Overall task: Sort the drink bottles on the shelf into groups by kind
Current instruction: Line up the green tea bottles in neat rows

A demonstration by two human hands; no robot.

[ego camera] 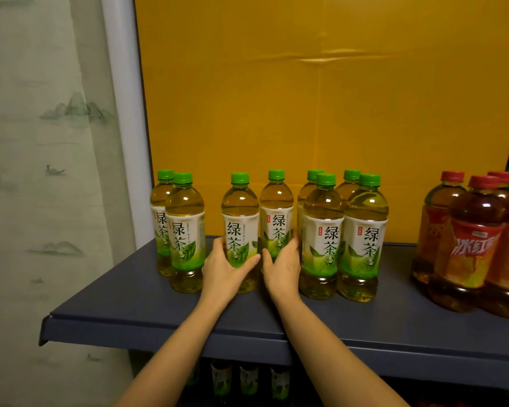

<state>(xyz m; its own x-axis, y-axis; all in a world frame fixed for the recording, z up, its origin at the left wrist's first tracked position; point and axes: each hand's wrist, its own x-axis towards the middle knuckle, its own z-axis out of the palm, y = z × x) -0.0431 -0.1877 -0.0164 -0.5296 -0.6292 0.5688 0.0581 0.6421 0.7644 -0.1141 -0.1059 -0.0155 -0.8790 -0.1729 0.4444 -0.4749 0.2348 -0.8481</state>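
Fingers [218,245] of the left hand [222,268] curl round a green bottle [240,227]. The right hand [281,262] wraps a second green bottle [276,212] just beside it. Both bottles stand on the shelf [124,306].

The sort looks nearly done. The red bottles [476,245] cluster at the shelf's right end, well apart from the greens, and no kinds look mixed. Eight greens fill the left and middle: a left pair [184,230], a right four [323,236], and the two held ones between them, with a gap on their left. What seems left is closing the greens into one tight group.
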